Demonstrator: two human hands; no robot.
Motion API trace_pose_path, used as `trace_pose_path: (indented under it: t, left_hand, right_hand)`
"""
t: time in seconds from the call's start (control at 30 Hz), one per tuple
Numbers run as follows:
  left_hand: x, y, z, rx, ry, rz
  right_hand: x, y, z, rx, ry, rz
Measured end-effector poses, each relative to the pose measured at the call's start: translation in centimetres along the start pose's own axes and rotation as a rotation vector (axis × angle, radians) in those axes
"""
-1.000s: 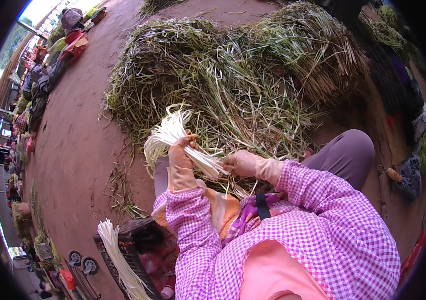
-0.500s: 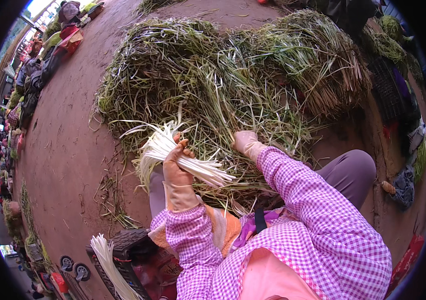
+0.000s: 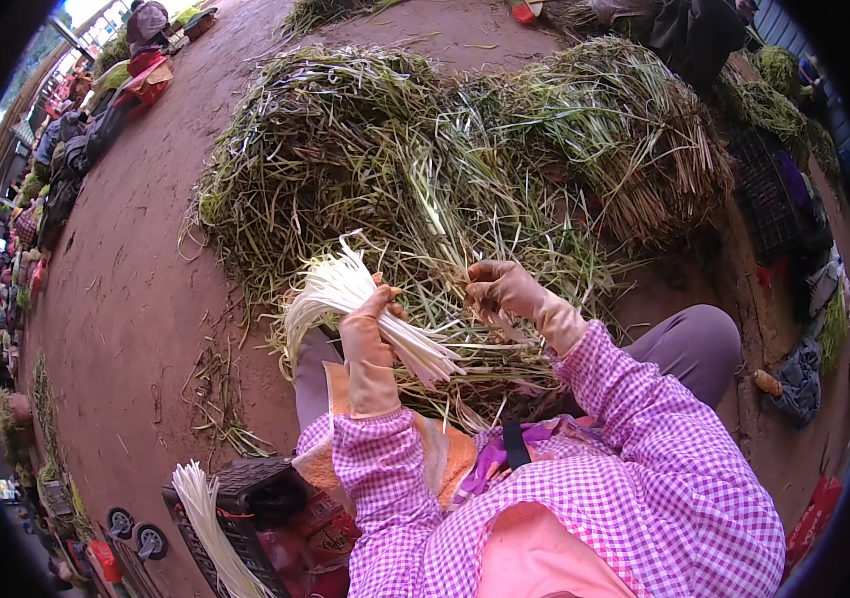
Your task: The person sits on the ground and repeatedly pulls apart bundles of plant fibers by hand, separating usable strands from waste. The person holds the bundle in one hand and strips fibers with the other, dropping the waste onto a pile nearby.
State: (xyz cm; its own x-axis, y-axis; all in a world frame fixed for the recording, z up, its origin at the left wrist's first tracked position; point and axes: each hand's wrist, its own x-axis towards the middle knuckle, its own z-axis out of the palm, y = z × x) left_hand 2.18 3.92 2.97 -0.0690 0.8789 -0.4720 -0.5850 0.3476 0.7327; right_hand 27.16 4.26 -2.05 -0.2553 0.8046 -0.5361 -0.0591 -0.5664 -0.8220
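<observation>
My left hand [image 3: 373, 334], in a pale orange glove, is closed around a bundle of long white stalks [image 3: 330, 299] that look like blanched chives. Their cut-looking ends fan out to the lower right, and their thin tips droop to the left. Just right of the bundle, my right hand [image 3: 510, 291] is gloved too, with fingers pinched on a few thin, withered-looking stalks [image 3: 460, 267] at the near side of the heap. What exactly lies between those fingertips is partly hidden. The heap of green and dry stalks [image 3: 335, 149] spreads in front of both hands.
At the lower left, more white stalks [image 3: 207, 528] lie over a dark plastic crate [image 3: 270, 485] beside small wheels [image 3: 151, 541]. A black crate [image 3: 766, 189] and a dark plastic bag [image 3: 799, 382] are at the right. Other people sit along the far left and at the top right.
My right hand has drawn back slightly from the heap and turned, its fingers now pinching. My left hand has tilted the white bundle more upright. The whole view has shifted a little.
</observation>
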Motion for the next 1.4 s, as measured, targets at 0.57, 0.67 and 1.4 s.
trace_pose_path:
  t: [0.57, 0.67, 1.4]
  left_hand:
    - [0.0, -0.8, -0.6, 0.309, 0.042, -0.009]
    - [-0.1, -0.7, -0.5, 0.305, 0.041, -0.027]
    - [-0.6, 0.9, -1.8, 0.282, -0.064, 0.020]
  right_hand:
    - [-5.5, -0.4, 4.8, -0.824, 0.009, -0.424]
    - [-4.1, -2.0, 5.7, -0.812, 0.279, -0.629]
    - [-2.5, -0.6, -4.4, -1.150, 0.444, 0.124]
